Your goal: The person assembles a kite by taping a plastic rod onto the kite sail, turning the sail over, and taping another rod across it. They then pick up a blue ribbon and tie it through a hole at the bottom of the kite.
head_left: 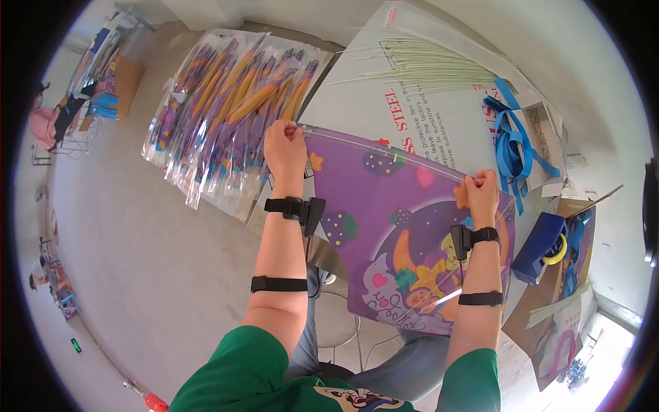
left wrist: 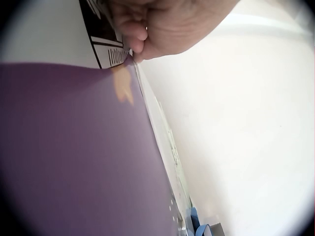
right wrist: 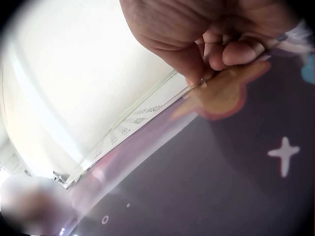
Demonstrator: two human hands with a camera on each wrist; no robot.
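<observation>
A purple printed sheet with stars, hearts and a cartoon moon scene hangs between both hands, its top edge pulled fairly straight. At its upper left corner, my left hand pinches the edge between thumb and fingers. My right hand pinches the same edge farther right, beside an orange star. Along that edge runs a thin pale strip. In the left wrist view the thumb and fingertips meet at the corner of the purple sheet. The right wrist view shows the thumb and curled fingers gripping the rim.
Several plastic-wrapped purple and orange bundles lie to the left. Behind the sheet is a white board with red lettering, bearing thin pale green sticks. Blue ribbon, a tape dispenser and cardboard boxes stand at right.
</observation>
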